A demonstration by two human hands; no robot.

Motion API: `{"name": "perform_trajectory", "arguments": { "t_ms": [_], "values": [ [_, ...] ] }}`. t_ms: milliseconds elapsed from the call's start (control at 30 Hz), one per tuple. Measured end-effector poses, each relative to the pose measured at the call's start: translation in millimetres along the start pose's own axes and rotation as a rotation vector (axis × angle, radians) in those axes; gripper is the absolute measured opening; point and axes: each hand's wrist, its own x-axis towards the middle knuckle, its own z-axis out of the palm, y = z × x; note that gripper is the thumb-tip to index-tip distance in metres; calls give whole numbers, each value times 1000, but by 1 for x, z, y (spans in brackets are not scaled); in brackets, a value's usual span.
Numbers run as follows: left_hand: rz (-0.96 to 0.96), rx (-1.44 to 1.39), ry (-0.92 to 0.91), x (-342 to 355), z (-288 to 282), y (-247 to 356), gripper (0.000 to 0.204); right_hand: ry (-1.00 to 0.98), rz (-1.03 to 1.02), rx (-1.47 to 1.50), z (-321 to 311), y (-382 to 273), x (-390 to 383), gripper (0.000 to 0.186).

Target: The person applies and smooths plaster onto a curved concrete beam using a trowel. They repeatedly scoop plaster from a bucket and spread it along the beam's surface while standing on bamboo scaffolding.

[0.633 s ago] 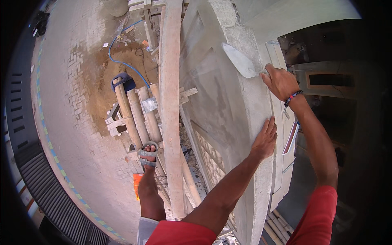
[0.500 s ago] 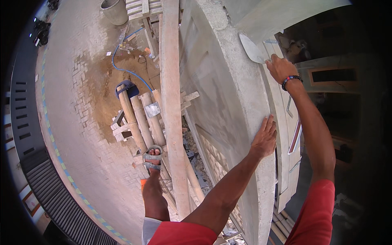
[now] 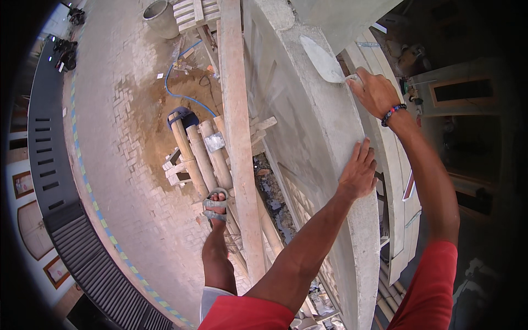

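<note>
My right hand (image 3: 377, 92), with a beaded bracelet at the wrist, grips a trowel (image 3: 323, 61) by its handle. The pointed, pale-coated blade lies over the rough top of a grey concrete wall (image 3: 336, 124); whether it touches cannot be told. Nearer to me, my left hand (image 3: 358, 171) rests on the same wall top, fingers stretched forward and nothing held. A concrete upright (image 3: 347, 19) rises just beyond the blade.
My sandalled foot (image 3: 215, 206) stands on bamboo poles (image 3: 190, 157) above the paving. A long wooden plank (image 3: 237, 137) runs left of the wall. Other boards (image 3: 399, 181) lie at its right. A blue hose (image 3: 190, 99), a bucket (image 3: 160, 19) and a dark gate (image 3: 49, 165) are farther left.
The trowel has shifted left, so its blade now lies farther over the wall top. My left hand stays on the wall. The whole view has swung slightly.
</note>
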Motion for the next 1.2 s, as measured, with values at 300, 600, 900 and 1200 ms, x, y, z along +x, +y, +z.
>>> {"name": "perform_trajectory", "arguments": {
  "t_ms": [300, 600, 900, 1200],
  "values": [
    [23, -32, 36, 2, -2, 13, 51, 25, -171, -245, 18, 46, -7, 35],
    [-9, 42, -33, -2, -7, -1, 48, -101, -510, -235, 17, -10, 1, 35],
    [-17, 26, -40, -2, -1, -3, 49, -52, -302, -209, 8, -33, 36, 38],
    [-11, 23, -21, 0, 0, 0, 50, -126, -140, -221, 6, -3, 25, 48]
  ]
}}
